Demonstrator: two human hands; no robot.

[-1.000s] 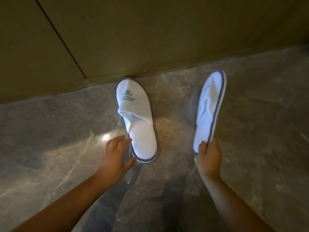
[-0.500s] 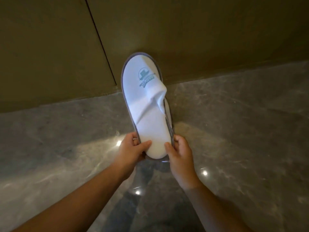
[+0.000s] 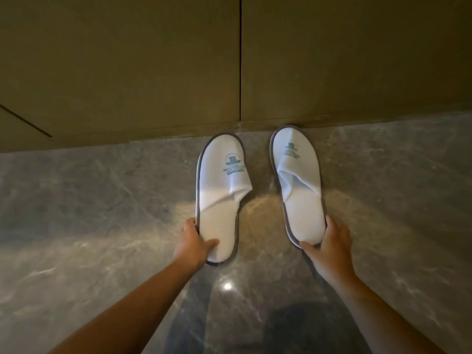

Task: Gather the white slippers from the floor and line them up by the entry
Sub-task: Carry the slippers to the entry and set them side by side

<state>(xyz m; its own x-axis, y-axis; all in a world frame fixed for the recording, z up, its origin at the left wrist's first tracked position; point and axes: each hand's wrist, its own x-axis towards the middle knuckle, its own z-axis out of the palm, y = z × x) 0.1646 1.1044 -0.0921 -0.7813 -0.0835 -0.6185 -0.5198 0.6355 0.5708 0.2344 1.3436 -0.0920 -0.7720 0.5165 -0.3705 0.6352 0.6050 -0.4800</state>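
Two white slippers with grey edging and a teal logo point toes-first at the olive wall. My left hand grips the heel of the left slipper, thumb on its insole. My right hand grips the heel of the right slipper, whose toe reaches the base of the wall. The two slippers sit side by side with a gap between them. Whether their soles rest flat on the floor I cannot tell.
The olive panelled wall runs across the top, with a vertical seam above the gap between the slippers. The grey marble floor is glossy, with light spots and my shadow in the lower middle.
A second ago one slipper lay on the floor while my right hand held the other. Half a second ago both were held stacked together. Now they are apart, one in each hand, toes toward the wall.
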